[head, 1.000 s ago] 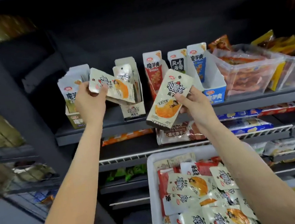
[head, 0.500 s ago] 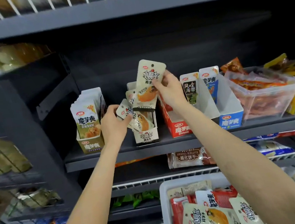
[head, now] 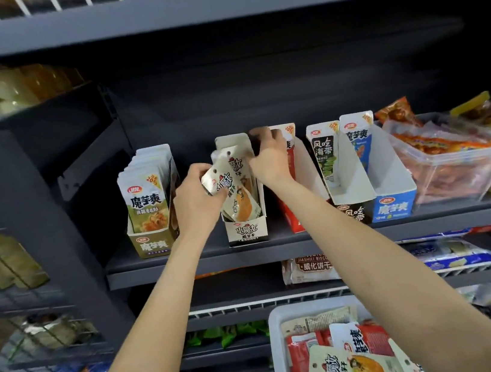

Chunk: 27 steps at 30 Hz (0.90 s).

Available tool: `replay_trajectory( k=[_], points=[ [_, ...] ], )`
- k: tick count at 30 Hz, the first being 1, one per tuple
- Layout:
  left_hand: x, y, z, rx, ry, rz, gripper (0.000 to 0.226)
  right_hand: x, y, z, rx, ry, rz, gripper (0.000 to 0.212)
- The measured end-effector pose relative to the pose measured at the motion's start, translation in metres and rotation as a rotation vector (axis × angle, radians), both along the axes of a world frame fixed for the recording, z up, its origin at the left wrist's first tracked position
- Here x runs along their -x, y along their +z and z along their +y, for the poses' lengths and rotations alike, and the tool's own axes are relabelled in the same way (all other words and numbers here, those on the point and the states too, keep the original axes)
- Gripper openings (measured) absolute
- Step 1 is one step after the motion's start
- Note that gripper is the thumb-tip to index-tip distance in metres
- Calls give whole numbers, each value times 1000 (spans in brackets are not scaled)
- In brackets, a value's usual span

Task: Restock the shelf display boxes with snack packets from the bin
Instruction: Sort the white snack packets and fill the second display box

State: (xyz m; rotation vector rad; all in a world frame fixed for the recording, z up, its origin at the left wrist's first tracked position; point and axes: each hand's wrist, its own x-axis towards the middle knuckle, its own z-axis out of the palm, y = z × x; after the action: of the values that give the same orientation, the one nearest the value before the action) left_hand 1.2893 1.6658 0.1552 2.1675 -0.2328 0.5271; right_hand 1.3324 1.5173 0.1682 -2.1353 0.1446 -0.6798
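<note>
a dark grey shelf [head: 278, 252] carries a row of display boxes. from the left: an olive box [head: 151, 243] packed with upright packets, a white display box [head: 246, 228], a red box [head: 289, 217] mostly behind the right forearm, a dark box [head: 353, 213], a blue box [head: 393, 206], then clear tubs [head: 455, 162] of orange snacks. low in the frame a white bin [head: 278, 348] holds mixed snack packets [head: 348, 367], white-and-orange ones on top of red ones. the white display box has white packets [head: 242, 205] leaning in it. the left hand [head: 196, 202] grips one white packet [head: 216, 180] at its top, tilted, just at the box's left edge. the right hand [head: 268, 159] reaches to the top rear of the same box with fingers curled; it seems to pinch a packet or the box's back flap, but i cannot tell which.
</note>
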Motion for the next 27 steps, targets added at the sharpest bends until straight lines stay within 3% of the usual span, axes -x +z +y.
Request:
replay_trajectory(
  k=[6, 10, 15, 19, 22, 27],
  points=[
    [-9, -8, -4, -113, 36, -22, 64, 39, -11, -7, -73, 37, -150, 33],
    [6, -23, -3, -206, 70, -268, 49, 91, -29, -19, -84, 123, -197, 26],
    [50, -51, -14, -280, 68, -589, 27, 173, -74, -57, 8, 236, -52, 23],
    [94, -85, -26, -353, -1, -692, 22, 231, -126, -94, 146, 232, 176, 17],
    [129, -111, -44, -342, -244, -622, 20, 262, -156, -116, 141, 159, 309, 17],
    [161, -155, -76, -524, -589, -134, 32, 285, -201, -139, 449, 137, 597, 39]
  ],
)
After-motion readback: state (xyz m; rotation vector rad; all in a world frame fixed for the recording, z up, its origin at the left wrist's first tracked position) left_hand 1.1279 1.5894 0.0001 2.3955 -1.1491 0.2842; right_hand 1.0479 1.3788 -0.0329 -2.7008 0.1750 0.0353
